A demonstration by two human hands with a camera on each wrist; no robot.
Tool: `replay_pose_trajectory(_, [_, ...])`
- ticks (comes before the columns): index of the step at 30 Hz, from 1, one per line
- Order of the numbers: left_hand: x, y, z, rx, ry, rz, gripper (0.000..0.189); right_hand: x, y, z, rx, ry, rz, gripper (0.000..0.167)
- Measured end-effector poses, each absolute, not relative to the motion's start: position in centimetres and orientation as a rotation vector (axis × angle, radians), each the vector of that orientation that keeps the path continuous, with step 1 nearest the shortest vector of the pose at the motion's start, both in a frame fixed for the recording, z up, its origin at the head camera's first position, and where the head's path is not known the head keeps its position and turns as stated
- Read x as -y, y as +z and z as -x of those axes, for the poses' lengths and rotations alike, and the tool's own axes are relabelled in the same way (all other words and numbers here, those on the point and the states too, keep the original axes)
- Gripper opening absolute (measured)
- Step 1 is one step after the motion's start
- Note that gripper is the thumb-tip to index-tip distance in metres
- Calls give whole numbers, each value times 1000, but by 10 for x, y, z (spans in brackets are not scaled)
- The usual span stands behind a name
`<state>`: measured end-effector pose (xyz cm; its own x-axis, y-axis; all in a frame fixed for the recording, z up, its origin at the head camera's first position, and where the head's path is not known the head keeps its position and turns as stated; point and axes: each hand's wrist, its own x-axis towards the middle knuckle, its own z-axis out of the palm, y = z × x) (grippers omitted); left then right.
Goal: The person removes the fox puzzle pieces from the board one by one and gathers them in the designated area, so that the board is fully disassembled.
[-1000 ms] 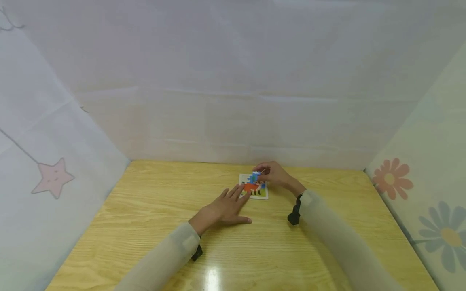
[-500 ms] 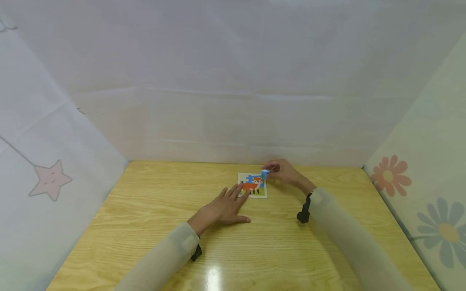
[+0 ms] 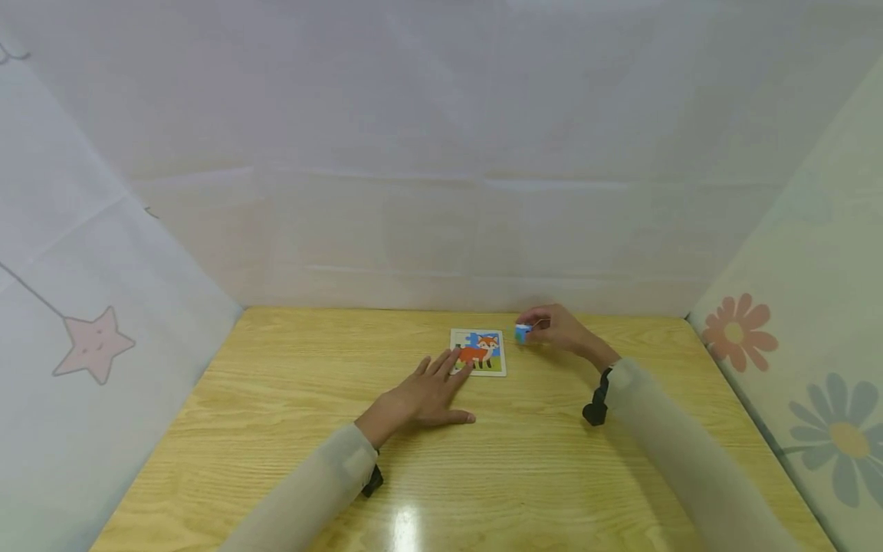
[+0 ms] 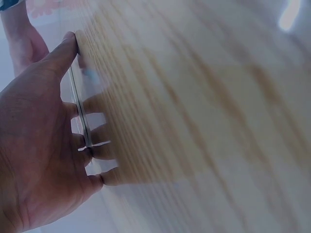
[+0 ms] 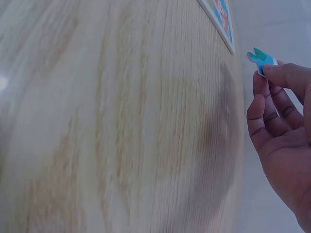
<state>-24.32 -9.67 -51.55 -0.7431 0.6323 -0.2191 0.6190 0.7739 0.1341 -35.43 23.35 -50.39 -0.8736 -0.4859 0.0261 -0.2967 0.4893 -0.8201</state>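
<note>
- Fox jigsaw puzzle (image 3: 488,354) lies flat near the back edge of the counter (image 3: 276,429), roughly halfway along it. White frame, orange fox with dark legs, blue up top, yellow-green down low.
- Back left part of the puzzle shows a bare pale patch (image 3: 460,336), right next to some blue with a knobby jigsaw outline.
- Left hand (image 3: 428,395) is palm down, fingers spread, a few fingertips resting on the puzzle's front left part. Thumb sticks out sideways over the counter, just in front of the puzzle.
- Right hand (image 3: 560,330) is pinching one loose puzzle piece (image 3: 522,333) between thumb and fingertips, with the spare fingers loosely bent. Right wrist view shows that pretty well.
- That piece is blue and green with a white edge, held tilted out past the puzzle's back right corner. It's near the frame but not touching it.
- Both arms have light sleeves (image 3: 690,460) and a black wrist device (image 3: 595,408).
- Counter's got a yellowish wood grain, plus a glare spot (image 3: 405,529) on the near side.
- Pale sheets (image 3: 441,153) hang behind the back edge and along both sides: pink star (image 3: 95,345) on the left, red flower (image 3: 740,332) and blue-gray flower (image 3: 838,438) on the right.
</note>
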Motion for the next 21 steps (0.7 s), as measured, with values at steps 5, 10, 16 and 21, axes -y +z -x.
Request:
replay_pose_trajectory(5, [97, -516, 243, -2714, 78, -973, 99, -246, -504, 351, -2557, -1302, 698, 34])
replay_pose_trajectory(10, [97, -514, 242, -2709, 100, -975, 98, -258, -506, 350, -2569, -1292, 722, 34])
replay_pose_trajectory(16, [97, -513, 242, -2710, 98, -974, 98, -270, -509, 349, -2579, -1263, 703, 33])
replay_pose_trajectory(21, [97, -514, 242, -2707, 106, -977, 98, -278, -510, 349, -2587, -1245, 670, 31])
